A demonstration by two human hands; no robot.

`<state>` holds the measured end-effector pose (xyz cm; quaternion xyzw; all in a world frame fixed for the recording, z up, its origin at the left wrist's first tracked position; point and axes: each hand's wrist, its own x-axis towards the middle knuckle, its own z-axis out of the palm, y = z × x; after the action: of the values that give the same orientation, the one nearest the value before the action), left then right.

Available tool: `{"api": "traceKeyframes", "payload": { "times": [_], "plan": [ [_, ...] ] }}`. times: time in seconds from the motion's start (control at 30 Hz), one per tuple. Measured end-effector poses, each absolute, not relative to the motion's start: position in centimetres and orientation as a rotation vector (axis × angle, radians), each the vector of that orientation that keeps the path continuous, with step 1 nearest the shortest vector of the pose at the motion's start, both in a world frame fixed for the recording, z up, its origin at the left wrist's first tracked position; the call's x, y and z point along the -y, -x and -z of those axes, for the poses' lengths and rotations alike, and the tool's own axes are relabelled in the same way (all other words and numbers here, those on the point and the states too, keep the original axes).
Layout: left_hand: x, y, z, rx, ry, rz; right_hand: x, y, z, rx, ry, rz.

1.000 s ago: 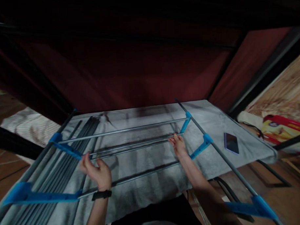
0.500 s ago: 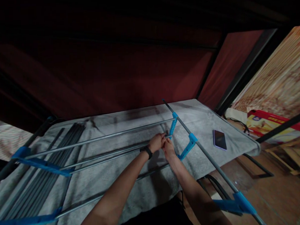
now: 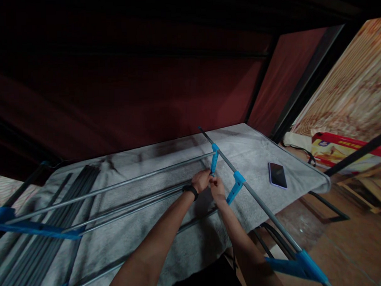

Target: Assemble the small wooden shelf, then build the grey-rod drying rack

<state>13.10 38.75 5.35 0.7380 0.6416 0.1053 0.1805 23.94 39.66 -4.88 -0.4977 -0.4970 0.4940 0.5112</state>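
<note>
A frame of grey metal tubes with blue plastic brackets lies over the grey cloth. My left hand (image 3: 202, 181), with a black band on its wrist, is closed around the right end of a thin metal tube (image 3: 161, 194). Just below the upper blue bracket (image 3: 214, 161), my right hand (image 3: 217, 190) has its fingers pinched together close to my left fingertips. Whatever is between those fingers is hidden. A second blue bracket (image 3: 235, 189) stands right of my right hand, joined to the long side pole (image 3: 264, 207).
Several loose grey tubes (image 3: 52, 231) lie bundled at the left. A phone (image 3: 277, 175) rests on the cloth-covered surface (image 3: 243, 137) at the right. Beyond it are a red and yellow box (image 3: 341, 152) and wooden pieces (image 3: 370, 191) on the floor.
My right hand has shifted slightly right and down, opening a small gap from my left hand. The view has moved a little, so the frame's left end appears further left and lower.
</note>
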Motion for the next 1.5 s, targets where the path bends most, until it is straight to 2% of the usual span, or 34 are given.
{"api": "traceKeyframes", "payload": {
  "times": [0.13, 0.2, 0.33, 0.6, 1.5],
  "plan": [
    [-38.4, -13.2, -5.5, -1.835, -2.132, -0.216, -40.8, -24.8, 4.3, 1.284, 1.212, -0.854],
    [-38.5, -13.2, -5.7, -1.848, -2.143, -0.176, -41.3, -24.3, 3.9, 1.346, 1.160, -0.790],
    [-38.7, -13.2, -6.1, -1.840, -2.168, -0.137, -42.0, -23.5, 3.7, 1.463, 1.080, -0.799],
    [-38.7, -13.3, -6.3, -1.848, -2.176, -0.109, -42.3, -23.8, 3.9, 1.540, 1.191, -0.669],
    [-39.3, -13.2, -5.7, -1.854, -2.157, -0.096, -42.1, -23.9, 3.2, 1.539, 1.160, -0.705]
  ]
}}
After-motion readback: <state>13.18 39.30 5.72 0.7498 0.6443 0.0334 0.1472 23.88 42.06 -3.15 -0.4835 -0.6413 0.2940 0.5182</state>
